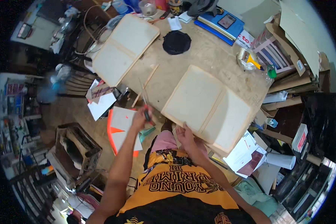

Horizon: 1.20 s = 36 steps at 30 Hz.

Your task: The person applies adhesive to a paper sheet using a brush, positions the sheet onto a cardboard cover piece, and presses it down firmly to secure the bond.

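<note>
Head view: cream rectangular board with a lengthwise strip [198,99] lies on beige tabletop [227,56]. Right hand [186,137]: grip narrow, holding board's near edge. Left hand [139,119], left of board: grip closed around red-and-black-handled, slim metal-bladed tool [147,111].

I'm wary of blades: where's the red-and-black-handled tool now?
In the head view, left of centre, the tool is in the left hand, pointing up the picture, left of the nearer cream board.
</note>
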Motion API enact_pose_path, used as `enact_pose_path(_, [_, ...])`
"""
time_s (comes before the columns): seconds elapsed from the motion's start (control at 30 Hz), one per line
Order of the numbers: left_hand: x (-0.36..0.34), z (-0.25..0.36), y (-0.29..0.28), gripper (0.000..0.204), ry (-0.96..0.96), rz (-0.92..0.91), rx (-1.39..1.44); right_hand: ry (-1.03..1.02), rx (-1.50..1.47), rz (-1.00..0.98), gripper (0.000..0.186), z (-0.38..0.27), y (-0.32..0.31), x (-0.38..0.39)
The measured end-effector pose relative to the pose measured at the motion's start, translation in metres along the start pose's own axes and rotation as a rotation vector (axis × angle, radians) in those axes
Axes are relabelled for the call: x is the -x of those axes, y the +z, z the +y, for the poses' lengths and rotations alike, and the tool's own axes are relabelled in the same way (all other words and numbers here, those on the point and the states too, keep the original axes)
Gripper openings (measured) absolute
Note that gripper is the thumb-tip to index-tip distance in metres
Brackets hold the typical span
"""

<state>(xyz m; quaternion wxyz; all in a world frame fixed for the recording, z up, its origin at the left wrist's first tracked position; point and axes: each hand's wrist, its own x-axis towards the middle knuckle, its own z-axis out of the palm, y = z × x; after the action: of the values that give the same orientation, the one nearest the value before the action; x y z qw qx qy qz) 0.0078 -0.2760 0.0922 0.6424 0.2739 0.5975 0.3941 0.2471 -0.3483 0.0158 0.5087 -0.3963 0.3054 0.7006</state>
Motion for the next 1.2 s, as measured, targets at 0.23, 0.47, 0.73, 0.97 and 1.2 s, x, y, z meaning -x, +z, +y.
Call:
enact_pose_path(0.23, [0.089, -0.105, 0.027, 0.036, 0.019, 0.241, -0.640, 0.011, 0.084, 0.018, 0.024, -0.004, 0.038, -0.005])
enact_pose_path(0.47, [0.065, -0.102, 0.068, 0.039, -0.009, 0.064, -0.522, -0.018, 0.026, -0.044, 0.025, -0.008, 0.028, -0.031])
enact_pose_path(0.73, [0.038, -0.131, 0.055, 0.034, 0.001, 0.107, -0.384, -0.054, 0.140, 0.101, 0.033, 0.007, 0.023, -0.031])
enact_pose_path(0.97, [0.037, -0.119, 0.060, 0.035, 0.034, 0.097, -0.386, -0.107, 0.156, 0.064, 0.034, 0.005, 0.019, -0.037])
enact_pose_path(1.2, [0.037, -0.117, 0.057, 0.035, -0.042, 0.080, -0.292, -0.102, 0.173, 0.131, 0.033, 0.008, 0.028, -0.030])
